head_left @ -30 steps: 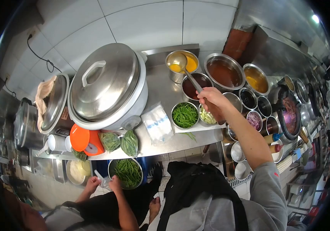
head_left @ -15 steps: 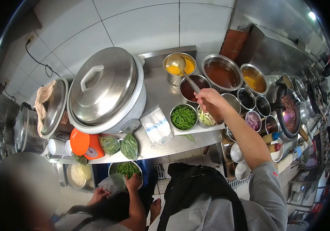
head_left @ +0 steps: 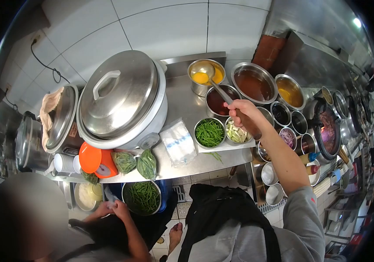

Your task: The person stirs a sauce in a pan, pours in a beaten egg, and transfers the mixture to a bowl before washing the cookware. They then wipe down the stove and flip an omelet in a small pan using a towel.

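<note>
My right hand (head_left: 242,114) is wrapped around the brown handle of a ladle (head_left: 222,91). The ladle's bowl rests in a steel pot of yellow liquid (head_left: 216,74) that looks like beaten egg. Below the handle stands a pot of dark red-brown sauce (head_left: 216,101). Nearer me are a bowl of cut green beans (head_left: 209,132) and a bowl of pale chopped vegetable (head_left: 235,132), close under my right wrist. My left hand (head_left: 176,235) hangs low beside my apron, away from the counter; its fingers show too little to judge.
On the left stands a large lidded cooker (head_left: 119,96). Before it lie an orange scale (head_left: 94,161), bagged greens (head_left: 146,165) and plastic bags (head_left: 178,142). Sauce pots (head_left: 254,83) crowd the right. A co-worker's hands (head_left: 112,209) hold clear plastic beside a basin of green beans (head_left: 142,197).
The ladle stays in the yellow liquid, with my right hand nearly still. The co-worker's hands have drawn left, away from the basin of beans. The view has shifted slightly.
</note>
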Tool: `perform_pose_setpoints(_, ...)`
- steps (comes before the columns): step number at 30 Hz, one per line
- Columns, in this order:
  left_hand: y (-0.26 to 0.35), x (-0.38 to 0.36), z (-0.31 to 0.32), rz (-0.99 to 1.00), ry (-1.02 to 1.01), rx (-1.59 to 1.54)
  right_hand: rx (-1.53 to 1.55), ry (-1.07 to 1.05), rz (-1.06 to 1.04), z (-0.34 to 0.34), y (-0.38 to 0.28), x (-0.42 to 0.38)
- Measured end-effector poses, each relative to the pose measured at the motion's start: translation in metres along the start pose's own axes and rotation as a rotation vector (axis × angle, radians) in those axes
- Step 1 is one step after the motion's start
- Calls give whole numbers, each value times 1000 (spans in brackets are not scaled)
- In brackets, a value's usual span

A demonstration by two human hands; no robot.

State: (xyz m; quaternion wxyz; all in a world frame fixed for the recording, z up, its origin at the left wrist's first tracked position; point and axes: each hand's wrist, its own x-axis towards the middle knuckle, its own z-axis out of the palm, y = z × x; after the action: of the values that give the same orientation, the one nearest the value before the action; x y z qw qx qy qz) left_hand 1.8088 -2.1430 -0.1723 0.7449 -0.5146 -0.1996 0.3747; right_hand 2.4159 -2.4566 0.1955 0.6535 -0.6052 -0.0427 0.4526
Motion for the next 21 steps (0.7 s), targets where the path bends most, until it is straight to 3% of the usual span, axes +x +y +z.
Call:
perform_pose_setpoints(1, 12, -2, -1, 1, -1, -1, -6, 3, 1, -1, 0, 1)
perform_pose_setpoints(3, -1, -5, -14, -236, 82, -1962, -16, 4, -4, -1, 0, 1)
perform_pose_setpoints(4, -17, -13, -16, -95, 147, -1911, -26, 5, -10, -1, 0, 1)
perform_pose_setpoints(7, -82, -19, 0, 0, 149, -2116, -20, 2, -22, -2, 1, 2)
perform_pose_setpoints(8, -95, -15, 10, 216, 283, -2009, -20, 1, -22, -1, 1, 1)
perform_pose_setpoints(15, 4, -10, 42, 158, -57, -1669, -14, -5, -12, -6, 1, 4)
perform_pose_setpoints(21, 48, -1, 41, 213, -40, -2686, -48, 23, -36, -2, 3, 1)
